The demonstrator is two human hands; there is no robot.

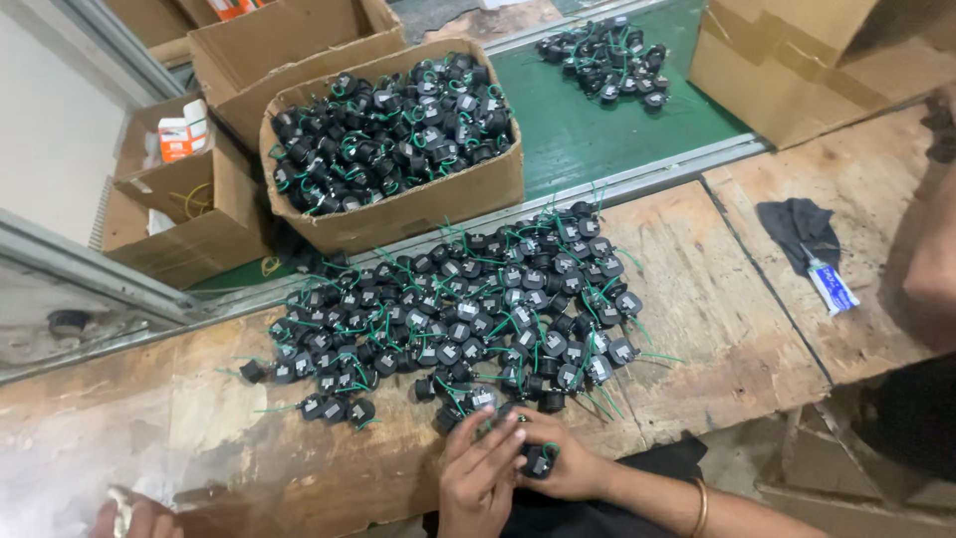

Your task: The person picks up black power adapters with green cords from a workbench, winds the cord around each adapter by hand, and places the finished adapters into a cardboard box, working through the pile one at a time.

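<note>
At bench edge, left hand [478, 478] and right hand [563, 463] grasping black component [538, 460], orientation unclear

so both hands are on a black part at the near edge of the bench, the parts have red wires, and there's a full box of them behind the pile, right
Not quite: the wires are green, not red, as the head view shows. The rest holds: the left hand and right hand meet on a black part at the near edge of the bench, and a full box sits behind the pile.

Small black round part [539, 461] with green wire, held at bench edge, beside spread of identical parts [468, 309].
</note>
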